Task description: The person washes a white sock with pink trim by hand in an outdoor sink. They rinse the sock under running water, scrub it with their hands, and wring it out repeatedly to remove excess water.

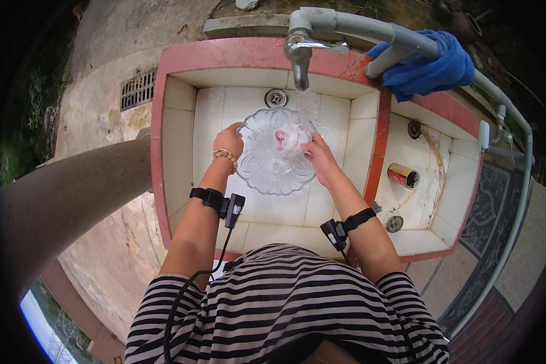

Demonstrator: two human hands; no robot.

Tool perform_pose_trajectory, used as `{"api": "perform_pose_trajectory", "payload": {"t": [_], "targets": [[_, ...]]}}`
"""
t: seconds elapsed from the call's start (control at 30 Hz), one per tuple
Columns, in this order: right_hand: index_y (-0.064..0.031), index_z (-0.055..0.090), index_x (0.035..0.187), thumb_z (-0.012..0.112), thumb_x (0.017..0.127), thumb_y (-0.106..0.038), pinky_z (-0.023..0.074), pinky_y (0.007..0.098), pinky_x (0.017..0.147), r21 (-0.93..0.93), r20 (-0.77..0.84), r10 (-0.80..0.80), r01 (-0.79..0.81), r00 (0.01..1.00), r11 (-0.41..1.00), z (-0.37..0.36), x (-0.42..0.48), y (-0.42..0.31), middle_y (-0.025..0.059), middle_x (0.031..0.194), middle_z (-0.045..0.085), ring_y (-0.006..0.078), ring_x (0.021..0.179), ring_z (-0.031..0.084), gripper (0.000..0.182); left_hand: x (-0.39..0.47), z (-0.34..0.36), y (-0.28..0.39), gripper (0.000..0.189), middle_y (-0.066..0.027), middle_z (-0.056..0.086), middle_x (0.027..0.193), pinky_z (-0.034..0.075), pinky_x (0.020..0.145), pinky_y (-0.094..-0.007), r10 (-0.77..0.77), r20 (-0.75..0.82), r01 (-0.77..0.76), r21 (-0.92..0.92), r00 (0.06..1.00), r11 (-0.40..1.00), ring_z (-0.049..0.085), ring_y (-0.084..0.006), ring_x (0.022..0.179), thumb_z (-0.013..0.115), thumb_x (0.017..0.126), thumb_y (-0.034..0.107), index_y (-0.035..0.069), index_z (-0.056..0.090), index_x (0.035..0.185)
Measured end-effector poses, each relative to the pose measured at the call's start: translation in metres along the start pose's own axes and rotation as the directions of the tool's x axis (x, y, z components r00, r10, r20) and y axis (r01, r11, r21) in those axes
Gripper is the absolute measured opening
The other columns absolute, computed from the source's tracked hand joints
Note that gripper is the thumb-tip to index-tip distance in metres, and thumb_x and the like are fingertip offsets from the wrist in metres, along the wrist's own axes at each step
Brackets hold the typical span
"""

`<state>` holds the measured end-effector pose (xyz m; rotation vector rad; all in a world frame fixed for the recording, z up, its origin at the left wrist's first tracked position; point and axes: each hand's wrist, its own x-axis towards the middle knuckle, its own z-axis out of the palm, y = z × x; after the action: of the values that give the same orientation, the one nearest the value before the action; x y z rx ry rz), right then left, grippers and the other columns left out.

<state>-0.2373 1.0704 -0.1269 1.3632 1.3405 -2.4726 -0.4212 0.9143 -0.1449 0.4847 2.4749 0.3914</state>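
A clear scalloped glass bowl (273,175) sits in the left tiled basin, under the running metal tap (299,57). My left hand (230,142) grips the bowl's left rim, with a beaded bracelet on the wrist. In my right hand (319,157) is a wet white cloth with pink edging (291,140), held over the right part of the bowl, where water splashes from the tap. The fingertips under the cloth are partly hidden.
Right of the red dividing ledge (377,159), a second basin holds a drink can (403,176) lying on its side. A blue towel (430,68) hangs on the grey pipe. A brush (483,135) rests at the far right edge. A drain (276,98) lies beyond the bowl.
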Motion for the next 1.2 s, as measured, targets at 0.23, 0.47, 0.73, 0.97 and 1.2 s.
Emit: {"api": "perform_pose_trajectory", "payload": {"t": [0.23,0.47,0.73,0.97,1.2], "targets": [[-0.011,0.047,0.103,0.056,0.08,-0.017,0.0351,0.0277,0.084,-0.036,0.034,-0.021,0.022,0.999,0.999,0.021,-0.017,-0.016,0.0006,0.1,0.051,0.0136,0.096,0.048,0.025,-0.04,0.019,0.028,0.048,-0.0174,0.055,0.111,0.044,0.087,-0.0387,0.115,-0.056,-0.127,-0.557,0.992,0.821,0.055,-0.0308,0.097,0.057,0.082,0.036,0.008,0.05,0.12],[-0.0061,0.051,0.093,0.059,0.083,-0.029,0.044,0.0338,0.069,-0.7,0.329,-0.484,0.554,0.81,0.45,0.063,-0.056,0.002,0.0107,0.092,0.055,0.0282,0.081,0.056,0.027,-0.037,0.051,0.038,0.04,-0.0097,0.059,0.095,0.047,0.075,-0.0312,0.506,0.685,0.827,-0.551,0.524,-0.112,0.057,-0.021,0.087,0.051,0.088,0.041,0.004,0.053,0.105],[-0.0089,0.056,0.092,0.065,0.075,-0.028,0.0472,0.0365,0.06,-0.935,0.253,-0.5,0.342,0.828,0.094,0.032,-0.035,0.009,0.0103,0.085,0.053,0.0297,0.066,0.056,0.027,-0.047,0.033,0.051,0.013,0.0007,0.056,0.089,0.043,0.075,-0.0273,0.035,0.362,0.353,-0.923,0.932,0.153,0.051,-0.0098,0.081,0.045,0.092,0.021,0.012,0.052,0.099],[-0.0062,0.06,0.088,0.07,0.068,-0.02,0.0459,0.0389,0.069,-0.855,0.413,-0.528,0.516,0.742,0.055,0.008,-0.044,0.04,0.0143,0.094,0.052,0.0304,0.085,0.054,0.026,-0.031,0.043,0.007,0.021,-0.005,0.055,0.105,0.043,0.078,-0.0309,-0.25,0.287,0.36,-0.873,0.925,0.329,0.053,-0.0159,0.09,0.053,0.087,0.017,0.015,0.051,0.108],[-0.0033,0.06,0.092,0.064,0.071,-0.015,0.0461,0.0395,0.075,-0.952,0.174,-0.641,0.294,0.748,0.085,0.02,0.001,0.034,0.0176,0.103,0.053,0.0317,0.09,0.054,0.024,-0.056,0.05,0.02,0.03,-0.0152,0.052,0.109,0.042,0.084,-0.041,0.423,-0.316,-0.442,0.014,0.849,0.897,0.051,-0.0342,0.096,0.064,0.07,0.009,0.012,0.061,0.099]]}}
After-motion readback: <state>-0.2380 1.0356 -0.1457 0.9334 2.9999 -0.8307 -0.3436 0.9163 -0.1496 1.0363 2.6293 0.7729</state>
